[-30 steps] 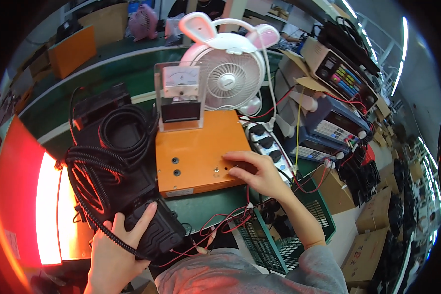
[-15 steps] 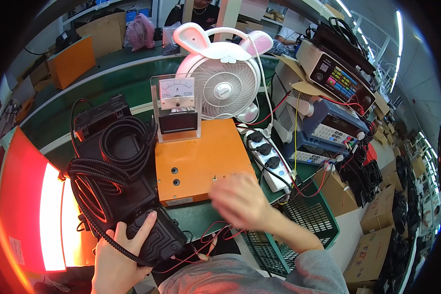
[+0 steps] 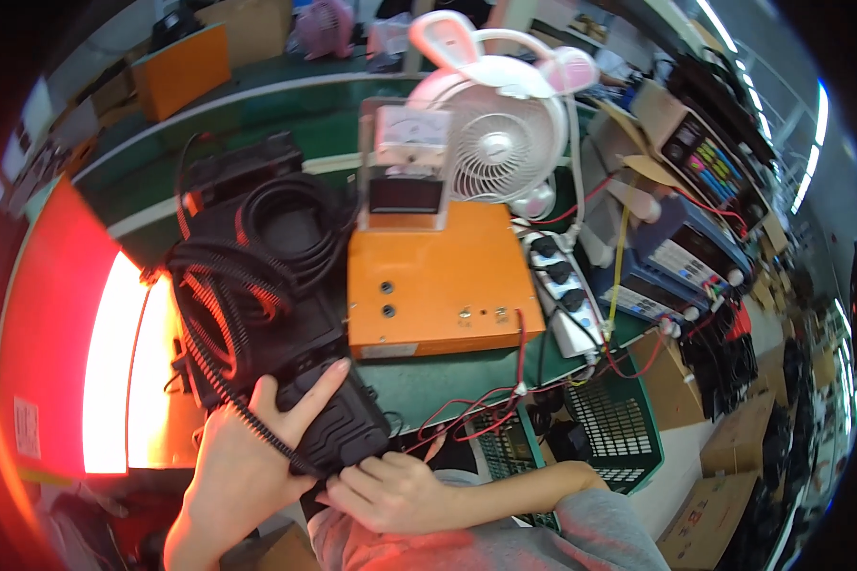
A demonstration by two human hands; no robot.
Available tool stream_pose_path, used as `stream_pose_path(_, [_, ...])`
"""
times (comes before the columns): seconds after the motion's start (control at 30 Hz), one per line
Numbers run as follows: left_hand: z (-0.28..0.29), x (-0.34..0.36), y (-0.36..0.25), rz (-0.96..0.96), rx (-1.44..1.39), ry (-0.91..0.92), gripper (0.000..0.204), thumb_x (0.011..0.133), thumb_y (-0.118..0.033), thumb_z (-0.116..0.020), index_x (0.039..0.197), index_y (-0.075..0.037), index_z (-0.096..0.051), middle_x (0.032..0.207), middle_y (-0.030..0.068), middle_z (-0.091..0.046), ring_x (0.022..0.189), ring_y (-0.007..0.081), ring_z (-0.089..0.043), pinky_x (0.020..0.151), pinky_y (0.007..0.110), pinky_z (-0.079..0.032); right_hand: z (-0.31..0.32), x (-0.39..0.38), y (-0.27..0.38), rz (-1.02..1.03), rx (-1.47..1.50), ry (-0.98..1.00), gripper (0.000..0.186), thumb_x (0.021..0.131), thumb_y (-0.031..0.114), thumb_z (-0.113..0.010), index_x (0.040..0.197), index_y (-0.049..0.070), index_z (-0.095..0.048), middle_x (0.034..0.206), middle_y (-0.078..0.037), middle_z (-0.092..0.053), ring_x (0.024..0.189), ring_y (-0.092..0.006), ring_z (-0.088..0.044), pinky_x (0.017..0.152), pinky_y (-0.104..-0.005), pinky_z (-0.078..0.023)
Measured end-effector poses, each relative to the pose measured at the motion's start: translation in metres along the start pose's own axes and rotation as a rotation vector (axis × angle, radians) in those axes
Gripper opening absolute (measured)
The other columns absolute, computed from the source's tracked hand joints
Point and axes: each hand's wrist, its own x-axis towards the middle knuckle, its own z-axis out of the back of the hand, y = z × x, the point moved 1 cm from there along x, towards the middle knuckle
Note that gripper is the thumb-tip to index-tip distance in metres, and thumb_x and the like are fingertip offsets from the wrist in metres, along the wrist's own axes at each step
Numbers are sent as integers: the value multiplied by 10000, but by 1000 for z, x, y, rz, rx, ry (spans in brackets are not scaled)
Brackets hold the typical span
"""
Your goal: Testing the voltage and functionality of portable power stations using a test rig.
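Observation:
A black plastic case (image 3: 338,419) with a ridged lid sits at the table's near edge. My left hand (image 3: 257,457) grips it, index finger stretched across the lid. A black corrugated cable (image 3: 221,376) runs down over that hand to the case. My right hand (image 3: 390,490) is closed at the case's near right corner; whatever its curled fingers hold is hidden. Thin red wires (image 3: 476,404) hang in loops to the right of the case. Behind stands an orange metal box (image 3: 438,285) with a toggle switch on top and an analogue ammeter (image 3: 412,133) at its back.
Coiled corrugated tubing (image 3: 286,224) lies on black equipment at left, beside a glowing red-white panel (image 3: 114,381). A white fan (image 3: 495,147) stands behind. To the right are a power strip (image 3: 576,328), blue bench instruments (image 3: 681,238) and a green basket (image 3: 652,443) below the table edge.
My right hand has moved from the orange box's front down and left to the case's corner. My left hand stays on the case. The whole view has shifted.

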Motion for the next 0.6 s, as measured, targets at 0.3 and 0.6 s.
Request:
stream_pose_path(0.3, [-5, -2, 6, -11, 66, -22, 900, 566, -231, -731, 1380, -311, -356, 815, 121, -452, 548, 259, -527, 523, 365, -468, -7, 1, -1, 24, 168, 147, 170, 746, 178, -633, 689, 72, -512, 625, -28, -442, 484, -124, -506, 410, -246, -384])
stream_pose_path(0.6, [-15, -11, 10, 15, 176, 33, 952, 653, -340, -733, 1441, -288, -202, 895, 148, -493, 687, 259, -553, 586, 358, -462, 90, 69, -52, 94, 372, 254, 356, 748, 298, -719, 957, 22, -634, 765, -6, -610, 593, -108, -580, 508, -232, -450])
